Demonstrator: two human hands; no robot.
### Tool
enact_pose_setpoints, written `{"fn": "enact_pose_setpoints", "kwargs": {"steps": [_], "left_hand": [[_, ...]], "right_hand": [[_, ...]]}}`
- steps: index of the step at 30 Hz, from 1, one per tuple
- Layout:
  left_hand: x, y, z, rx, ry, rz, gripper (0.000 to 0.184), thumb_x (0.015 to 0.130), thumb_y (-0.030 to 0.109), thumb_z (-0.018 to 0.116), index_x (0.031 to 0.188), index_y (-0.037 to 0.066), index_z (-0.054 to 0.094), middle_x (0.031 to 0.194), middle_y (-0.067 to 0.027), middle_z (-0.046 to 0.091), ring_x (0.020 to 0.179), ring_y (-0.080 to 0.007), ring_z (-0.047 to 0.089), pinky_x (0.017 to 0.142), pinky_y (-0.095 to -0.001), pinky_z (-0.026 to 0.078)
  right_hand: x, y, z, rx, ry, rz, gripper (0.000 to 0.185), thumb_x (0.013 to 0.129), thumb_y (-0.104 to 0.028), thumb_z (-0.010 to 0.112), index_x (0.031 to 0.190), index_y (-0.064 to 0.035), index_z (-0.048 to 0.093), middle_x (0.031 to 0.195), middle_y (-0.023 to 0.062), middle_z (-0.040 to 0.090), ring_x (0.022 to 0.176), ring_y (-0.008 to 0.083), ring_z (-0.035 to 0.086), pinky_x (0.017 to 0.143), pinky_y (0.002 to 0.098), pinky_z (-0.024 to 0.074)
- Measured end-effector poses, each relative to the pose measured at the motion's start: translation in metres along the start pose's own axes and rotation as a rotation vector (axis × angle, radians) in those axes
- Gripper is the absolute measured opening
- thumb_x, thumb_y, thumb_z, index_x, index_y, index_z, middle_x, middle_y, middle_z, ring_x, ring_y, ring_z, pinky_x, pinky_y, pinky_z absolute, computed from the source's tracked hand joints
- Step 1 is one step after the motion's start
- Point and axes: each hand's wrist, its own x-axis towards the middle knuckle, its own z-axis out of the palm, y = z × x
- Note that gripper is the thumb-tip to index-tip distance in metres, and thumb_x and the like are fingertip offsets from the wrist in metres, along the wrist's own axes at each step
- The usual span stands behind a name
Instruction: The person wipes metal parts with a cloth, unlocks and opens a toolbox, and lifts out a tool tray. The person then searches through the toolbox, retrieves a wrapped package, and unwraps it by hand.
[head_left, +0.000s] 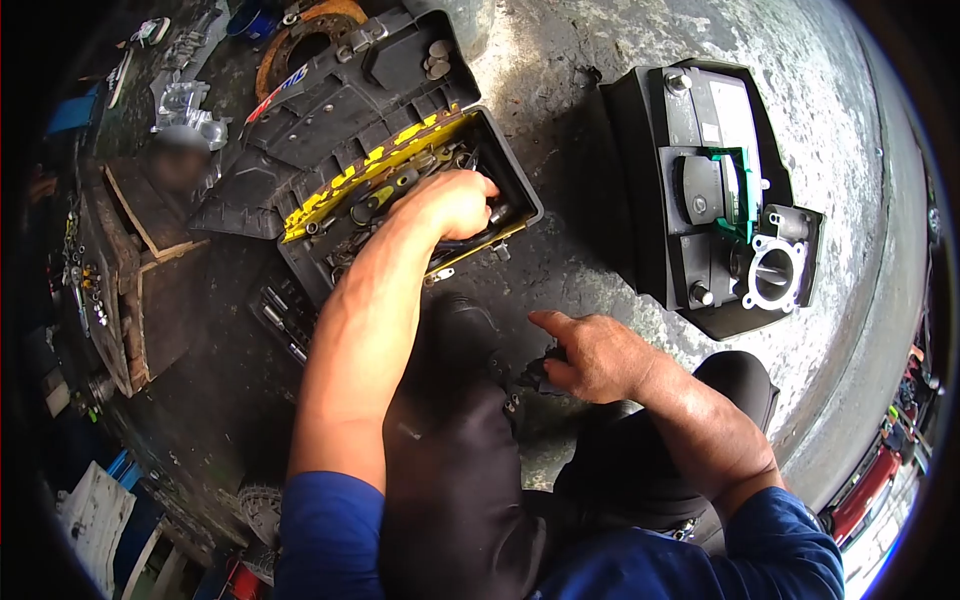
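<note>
My left hand (pixel 455 205) reaches down into an open black toolbox (pixel 530 195) with a yellow inner rim. Its fingers are curled among the tools, and their tips are mostly hidden. Close to those fingers lies a shiny metal piece, perhaps a socket (pixel 499 213). A yellow-and-black handle (pixel 385 195) rests beside my wrist among loose tools. My right hand (pixel 600 358) is above the floor near my knees, index finger stretched out and the other fingers curled. A dark, crumpled-looking thing (pixel 538 375) shows at its thumb; its kind is unclear.
A throttle body (pixel 772 275) sits on a black plastic housing (pixel 640 180) at right, beside a green strip (pixel 740 190). The toolbox lid (pixel 350 100) lies folded back. At left stand a wooden box (pixel 175 310) and metal parts (pixel 185 105); a socket set (pixel 283 318) lies nearer.
</note>
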Motion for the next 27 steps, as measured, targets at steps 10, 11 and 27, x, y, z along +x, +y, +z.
{"fn": "enact_pose_setpoints", "kwargs": {"steps": [10, 11, 27], "left_hand": [[0.014, 0.020, 0.015, -0.008, -0.009, -0.157, 0.041, 0.088, 0.029, 0.068, 0.125, 0.012, 0.072, 0.125, -0.0206, 0.070, 0.117, -0.0369, 0.066, 0.100, -0.0446, 0.052], [0.011, 0.021, 0.009, 0.000, 0.005, -0.174, 0.041, 0.089, 0.028, 0.069, 0.125, 0.010, 0.071, 0.126, -0.0216, 0.069, 0.119, -0.0374, 0.066, 0.101, -0.0452, 0.052], [-0.014, -0.019, 0.018, 0.088, 0.488, -0.176, 0.055, 0.083, 0.035, 0.076, 0.127, 0.005, 0.063, 0.124, -0.0209, 0.066, 0.120, -0.0364, 0.063, 0.102, -0.0485, 0.050]], "right_hand": [[-0.006, 0.006, 0.000, 0.007, 0.031, 0.008, 0.064, 0.087, -0.021, 0.068, 0.142, 0.0041, 0.047, 0.095, 0.0266, 0.072, 0.101, 0.0442, 0.068, 0.090, 0.0515, 0.0533], [-0.005, 0.006, -0.002, 0.001, 0.026, 0.012, 0.064, 0.086, -0.021, 0.068, 0.142, 0.0043, 0.047, 0.095, 0.0266, 0.072, 0.100, 0.0442, 0.068, 0.090, 0.0515, 0.0533], [0.002, 0.008, 0.002, 0.003, 0.034, -0.061, 0.068, 0.084, -0.016, 0.069, 0.145, 0.0026, 0.047, 0.086, 0.0245, 0.073, 0.089, 0.0418, 0.072, 0.081, 0.0474, 0.0556]]}}
